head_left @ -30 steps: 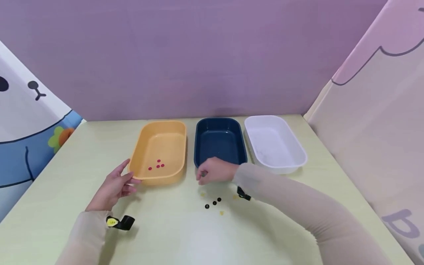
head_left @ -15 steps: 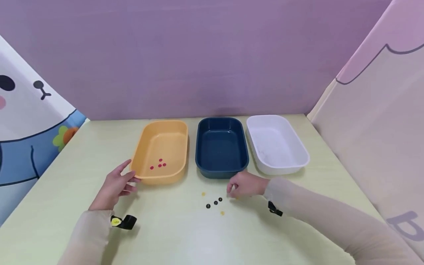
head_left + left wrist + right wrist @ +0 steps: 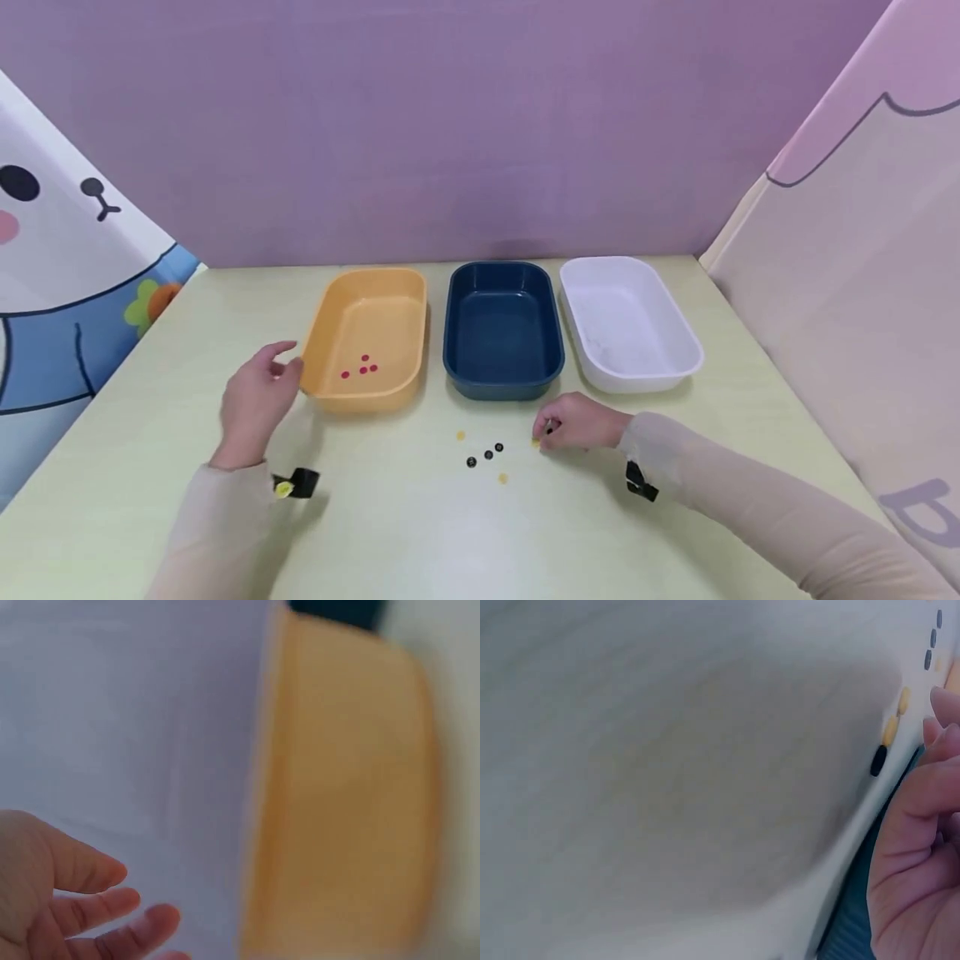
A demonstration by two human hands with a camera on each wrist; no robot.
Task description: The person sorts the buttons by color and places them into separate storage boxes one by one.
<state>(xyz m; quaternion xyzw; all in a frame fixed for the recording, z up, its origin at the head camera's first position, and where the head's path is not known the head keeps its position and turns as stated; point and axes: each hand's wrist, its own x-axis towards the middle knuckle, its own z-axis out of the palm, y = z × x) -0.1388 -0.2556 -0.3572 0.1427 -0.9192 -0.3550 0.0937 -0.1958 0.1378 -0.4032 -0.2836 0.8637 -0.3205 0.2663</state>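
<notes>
My left hand is raised just left of the yellow tray. Its fingers are loosely bent around nothing, and in the left wrist view a gap separates them from the tray's side. In front of the blue tray, my right hand is low over the table, fingers bent down. A yellow button shows at its fingertips, partly hidden, and a black button shows between thumb and fingers. In the right wrist view, that black button lies on the table beside yellow buttons.
Several red buttons lie inside the yellow tray. Left of my right hand are three black buttons and two more yellow buttons. A white tray stands to the right of the blue one. A purple backdrop closes off the back.
My left hand has let go of the yellow tray's rim and risen away from it. My right hand has moved right from the blue tray's front edge and down to the yellow button.
</notes>
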